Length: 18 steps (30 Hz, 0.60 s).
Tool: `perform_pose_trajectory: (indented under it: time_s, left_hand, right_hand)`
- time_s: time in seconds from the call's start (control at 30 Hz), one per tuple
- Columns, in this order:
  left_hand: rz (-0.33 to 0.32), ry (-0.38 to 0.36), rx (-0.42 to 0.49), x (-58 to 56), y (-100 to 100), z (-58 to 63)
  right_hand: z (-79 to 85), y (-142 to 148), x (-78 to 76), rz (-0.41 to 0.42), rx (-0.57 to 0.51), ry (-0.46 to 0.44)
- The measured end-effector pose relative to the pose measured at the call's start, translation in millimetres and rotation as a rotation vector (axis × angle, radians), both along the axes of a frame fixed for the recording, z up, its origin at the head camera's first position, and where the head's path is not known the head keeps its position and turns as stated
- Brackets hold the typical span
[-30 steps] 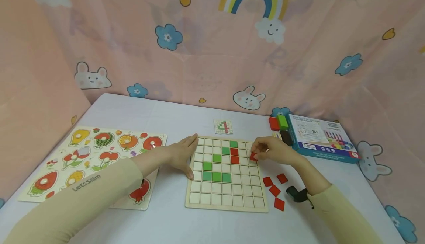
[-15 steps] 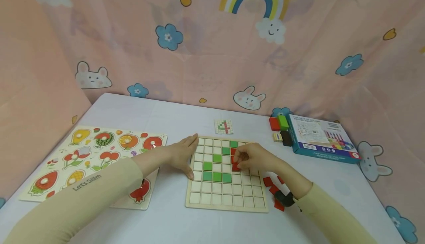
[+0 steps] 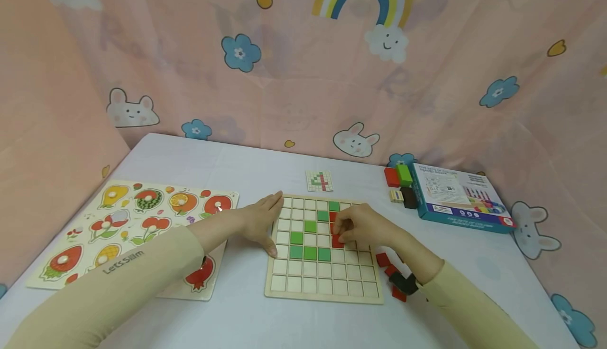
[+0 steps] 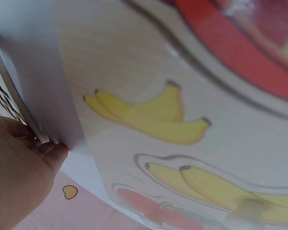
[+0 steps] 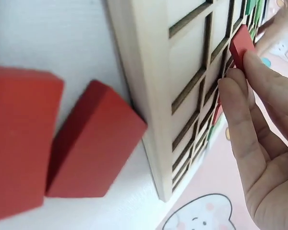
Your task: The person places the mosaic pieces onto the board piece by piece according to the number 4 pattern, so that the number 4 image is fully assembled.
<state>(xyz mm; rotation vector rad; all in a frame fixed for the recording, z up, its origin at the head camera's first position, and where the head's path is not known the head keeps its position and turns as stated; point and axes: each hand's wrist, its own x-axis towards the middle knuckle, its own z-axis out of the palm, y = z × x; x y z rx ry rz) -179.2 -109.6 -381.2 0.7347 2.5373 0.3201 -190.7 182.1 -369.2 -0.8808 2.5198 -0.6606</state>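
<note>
1. Head view: the right hand (image 3: 362,226) pinches a red tile (image 3: 338,241) between thumb and fingertips over the grid board (image 3: 308,286), just below other seated red tiles (image 3: 334,216); whether it sits fully in its cell I cannot tell.
2. The left hand (image 3: 259,222) touches the board's left edge, thumb spread apart from straight fingers.
3. Green tiles (image 3: 310,253) occupy cells left of the pinched tile (a stepped diagonal plus a short row).
4. Loose red tiles (image 3: 382,260) lie on the table (image 3: 322,325) beside the board's right edge.
5. A pattern card (image 3: 320,181) lies beyond the board.
</note>
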Motion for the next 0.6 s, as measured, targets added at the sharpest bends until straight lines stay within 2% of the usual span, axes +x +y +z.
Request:
perform_pose_trajectory:
  time_s: [0.33, 0.6]
  left_hand:
    - [0.005, 0.0, -0.004, 0.4, 0, 0.1]
    - [0.01, 0.003, -0.017, 0.8, 0, 1.3]
  right_hand:
    - [-2.6, 6, -0.5, -0.036, 0.028, 0.005]
    - [5.5, 57, -6.2, -0.031, 0.058, -0.105]
